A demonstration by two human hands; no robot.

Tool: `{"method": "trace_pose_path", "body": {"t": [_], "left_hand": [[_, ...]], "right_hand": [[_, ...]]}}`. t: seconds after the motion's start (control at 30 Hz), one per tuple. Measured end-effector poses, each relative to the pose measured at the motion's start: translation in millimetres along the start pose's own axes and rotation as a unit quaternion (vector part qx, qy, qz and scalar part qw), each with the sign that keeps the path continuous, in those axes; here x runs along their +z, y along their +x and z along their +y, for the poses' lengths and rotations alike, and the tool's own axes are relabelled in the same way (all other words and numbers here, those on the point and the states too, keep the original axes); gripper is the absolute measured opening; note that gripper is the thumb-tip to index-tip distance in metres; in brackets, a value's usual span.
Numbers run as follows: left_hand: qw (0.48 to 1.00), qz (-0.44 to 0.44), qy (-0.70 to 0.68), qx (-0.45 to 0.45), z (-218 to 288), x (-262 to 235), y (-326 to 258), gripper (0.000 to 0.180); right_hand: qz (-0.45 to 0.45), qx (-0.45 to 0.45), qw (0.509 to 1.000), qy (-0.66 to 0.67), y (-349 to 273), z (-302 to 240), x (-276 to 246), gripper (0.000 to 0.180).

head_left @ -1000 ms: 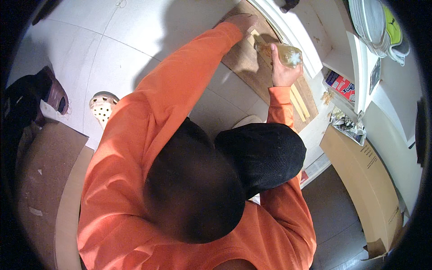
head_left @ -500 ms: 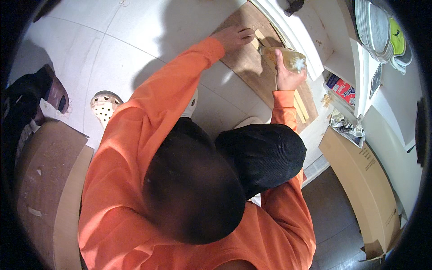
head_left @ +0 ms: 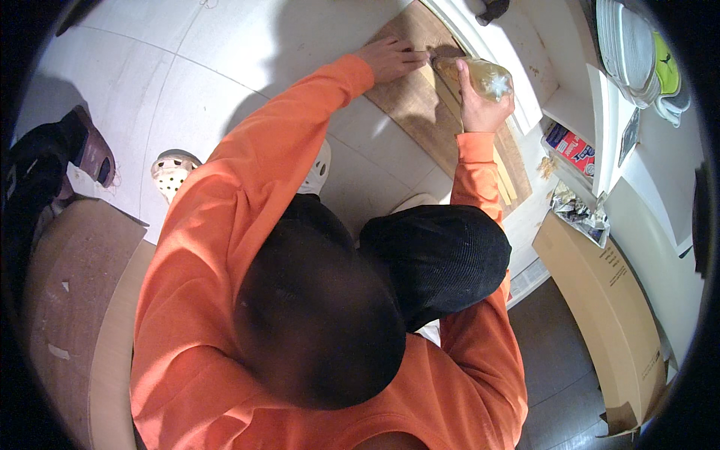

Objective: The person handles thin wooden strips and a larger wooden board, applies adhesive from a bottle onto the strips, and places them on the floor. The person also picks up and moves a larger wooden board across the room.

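My right hand (head_left: 486, 111) is wrapped round a clear plastic bottle (head_left: 491, 78) with yellowish contents. The bottle lies tilted, its narrow end pointing left toward my other hand. Beneath it is a brown wooden board (head_left: 409, 101) on the floor. A pale narrow strip (head_left: 448, 94) runs along the board, passing under the bottle and my right wrist. My left hand (head_left: 390, 60) rests at the board's left edge, fingers stretched toward the bottle's tip and nothing visible in them.
A white cabinet edge (head_left: 517, 75) borders the board's far right side. To the right are a red and blue box (head_left: 571, 148), a crumpled silvery packet (head_left: 581, 208) and a long cardboard piece (head_left: 600, 300). A shoe (head_left: 627, 52) is at upper right; a brown panel (head_left: 75, 292) stands left.
My right hand has moved the bottle a little farther away along the board, bringing its tip close to my left fingertips. My left hand has shifted slightly.
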State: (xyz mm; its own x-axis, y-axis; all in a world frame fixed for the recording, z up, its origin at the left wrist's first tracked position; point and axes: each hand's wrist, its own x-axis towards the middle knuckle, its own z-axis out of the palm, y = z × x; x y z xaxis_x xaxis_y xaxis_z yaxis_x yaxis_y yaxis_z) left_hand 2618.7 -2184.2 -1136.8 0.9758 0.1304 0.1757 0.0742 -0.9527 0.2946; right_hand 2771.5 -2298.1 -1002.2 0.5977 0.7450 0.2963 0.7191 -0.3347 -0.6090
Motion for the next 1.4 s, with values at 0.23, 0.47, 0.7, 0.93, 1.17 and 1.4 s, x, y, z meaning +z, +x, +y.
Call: {"method": "trace_pose_path", "body": {"t": [0.23, 0.47, 0.7, 0.93, 1.17, 1.4], "left_hand": [[1.0, 0.019, 0.002, 0.0, -0.7, 6.7, -4.4, 0.047], [0.997, 0.072, 0.016, 0.0, 2.7, 12.1, -6.1, 0.046], [0.993, 0.11, -0.027, -0.028, 7.4, 11.7, -9.5, 0.048], [0.997, 0.076, 0.004, -0.028, 9.8, 12.9, -8.5, 0.048], [0.994, 0.108, -0.021, -0.026, 10.1, 14.9, -9.3, 0.047], [0.99, 0.137, -0.027, -0.02, 7.7, 17.9, -11.9, 0.044]], "right_hand": [[0.046, -0.018, 0.997, -0.06, 3.8, 2.3, 5.7, 0.05], [0.032, -0.026, 0.999, -0.033, 13.2, -2.3, 15.0, 0.05], [0.038, -0.011, 0.998, -0.043, 8.3, -4.4, 12.3, 0.05], [0.008, -0.002, 0.999, -0.034, 8.8, -12.7, 13.4, 0.05], [0.038, 0.009, 0.999, -0.031, 7.8, -12.6, 12.7, 0.049], [0.023, -0.026, 0.999, -0.04, 9.8, -4.0, 16.2, 0.052]]}}
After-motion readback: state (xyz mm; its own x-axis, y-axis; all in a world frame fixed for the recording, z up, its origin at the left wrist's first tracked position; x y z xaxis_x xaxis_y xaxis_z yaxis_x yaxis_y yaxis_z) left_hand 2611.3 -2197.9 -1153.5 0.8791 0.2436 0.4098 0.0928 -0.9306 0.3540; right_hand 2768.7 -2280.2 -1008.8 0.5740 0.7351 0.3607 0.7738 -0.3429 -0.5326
